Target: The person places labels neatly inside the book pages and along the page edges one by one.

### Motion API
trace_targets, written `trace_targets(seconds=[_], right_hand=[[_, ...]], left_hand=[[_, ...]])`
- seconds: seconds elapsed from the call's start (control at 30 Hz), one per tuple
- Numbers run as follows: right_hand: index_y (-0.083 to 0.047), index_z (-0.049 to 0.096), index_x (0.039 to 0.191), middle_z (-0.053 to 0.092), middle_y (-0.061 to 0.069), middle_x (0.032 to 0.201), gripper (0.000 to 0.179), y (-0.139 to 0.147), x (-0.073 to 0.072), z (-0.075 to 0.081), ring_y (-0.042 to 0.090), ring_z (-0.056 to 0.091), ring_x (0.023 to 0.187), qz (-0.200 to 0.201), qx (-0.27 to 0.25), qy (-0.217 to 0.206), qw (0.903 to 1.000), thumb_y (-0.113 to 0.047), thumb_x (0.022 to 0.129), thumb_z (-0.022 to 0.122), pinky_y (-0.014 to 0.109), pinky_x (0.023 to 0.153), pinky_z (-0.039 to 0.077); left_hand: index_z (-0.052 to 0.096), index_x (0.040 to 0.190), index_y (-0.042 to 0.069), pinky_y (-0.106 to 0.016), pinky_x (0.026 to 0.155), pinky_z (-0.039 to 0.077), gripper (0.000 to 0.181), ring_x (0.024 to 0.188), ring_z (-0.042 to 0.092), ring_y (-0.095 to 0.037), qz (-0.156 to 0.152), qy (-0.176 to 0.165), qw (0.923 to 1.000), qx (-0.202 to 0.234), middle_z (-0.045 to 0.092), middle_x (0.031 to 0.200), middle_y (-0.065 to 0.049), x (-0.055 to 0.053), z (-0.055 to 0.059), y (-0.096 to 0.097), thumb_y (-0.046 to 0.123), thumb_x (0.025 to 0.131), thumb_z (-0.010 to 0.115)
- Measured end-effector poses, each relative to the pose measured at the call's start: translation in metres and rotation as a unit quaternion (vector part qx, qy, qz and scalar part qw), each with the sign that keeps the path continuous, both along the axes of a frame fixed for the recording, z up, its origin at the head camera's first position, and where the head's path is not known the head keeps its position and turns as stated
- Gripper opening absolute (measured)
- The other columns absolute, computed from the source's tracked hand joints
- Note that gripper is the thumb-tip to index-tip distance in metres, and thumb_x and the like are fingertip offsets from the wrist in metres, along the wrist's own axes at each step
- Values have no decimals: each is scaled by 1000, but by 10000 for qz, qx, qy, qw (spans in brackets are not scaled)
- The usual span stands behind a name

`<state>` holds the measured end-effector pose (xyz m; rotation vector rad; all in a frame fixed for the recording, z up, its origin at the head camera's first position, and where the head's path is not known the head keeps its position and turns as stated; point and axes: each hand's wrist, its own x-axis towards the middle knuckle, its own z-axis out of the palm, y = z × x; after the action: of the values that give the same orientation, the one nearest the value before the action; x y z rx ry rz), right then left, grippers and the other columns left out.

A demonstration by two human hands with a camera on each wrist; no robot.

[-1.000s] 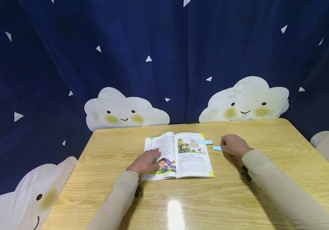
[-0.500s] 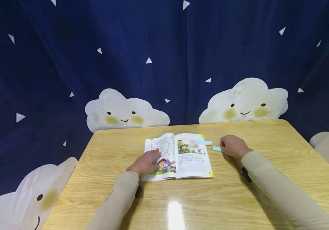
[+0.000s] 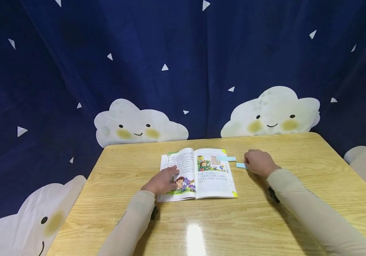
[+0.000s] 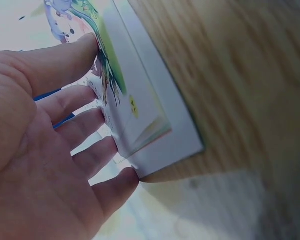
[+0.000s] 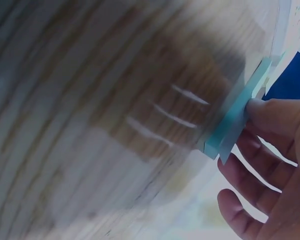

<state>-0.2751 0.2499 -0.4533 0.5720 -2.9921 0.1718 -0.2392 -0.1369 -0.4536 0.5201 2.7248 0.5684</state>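
An open picture book [image 3: 215, 185] lies on the wooden table, with printed text and colourful drawings on both pages. My left hand [image 3: 162, 180] rests on the left page, fingers spread; in the left wrist view its fingertips [image 4: 132, 175] lie along the lower part of the book. A light-blue sticky note strip [image 3: 229, 159] crosses the right page's outer edge and sticks out past it. Just right of the book, my right hand [image 3: 259, 163] pinches a light-blue sticky note pad [image 5: 235, 115] between thumb and fingers, low over the table.
The wooden table [image 3: 227, 227] reaches back to a dark blue curtain [image 3: 157, 35] printed with smiling clouds and white triangles. A bright light reflection shows on the tabletop in front of the book.
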Motion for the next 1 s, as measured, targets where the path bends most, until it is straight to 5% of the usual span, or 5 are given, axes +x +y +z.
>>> trace_targets(seconds=[0.33, 0.63, 0.87, 1.0], right_hand=[[-10, 63, 75, 60, 3, 73, 13, -5, 3, -1, 18, 57, 62, 10, 307, 323, 9990, -7, 87, 67, 35, 51, 50], [-9, 64, 78, 63, 3, 72, 12, -2, 0, -2, 15, 56, 61, -59, 124, -79, 9999, -7, 90, 65, 34, 54, 51], [-6, 65, 81, 64, 6, 76, 9, 0, -1, -5, 24, 58, 71, 116, 302, 128, 9994, -8, 90, 65, 42, 64, 56], [-3, 63, 87, 65, 8, 78, 8, 0, -5, -6, 24, 62, 72, 61, 292, -295, 9991, -7, 93, 62, 43, 68, 58]], left_hand=[[50, 145, 8, -48, 125, 28, 56, 152, 28, -31, 155, -136, 9998, 8, 32, 163, -8, 0, -1, 0, 19, 93, 68], [51, 144, 8, -49, 125, 27, 55, 152, 27, -33, 147, -154, 9998, 44, 31, 163, -9, 1, 2, 1, 18, 93, 68], [49, 147, 9, -47, 125, 28, 57, 153, 27, -29, 160, -167, 9997, -89, 31, 164, -6, 0, 2, 0, 21, 94, 67], [50, 146, 10, -47, 125, 27, 57, 153, 28, -30, 150, -157, 9997, -73, 31, 164, -6, -1, 1, 0, 21, 94, 68]])
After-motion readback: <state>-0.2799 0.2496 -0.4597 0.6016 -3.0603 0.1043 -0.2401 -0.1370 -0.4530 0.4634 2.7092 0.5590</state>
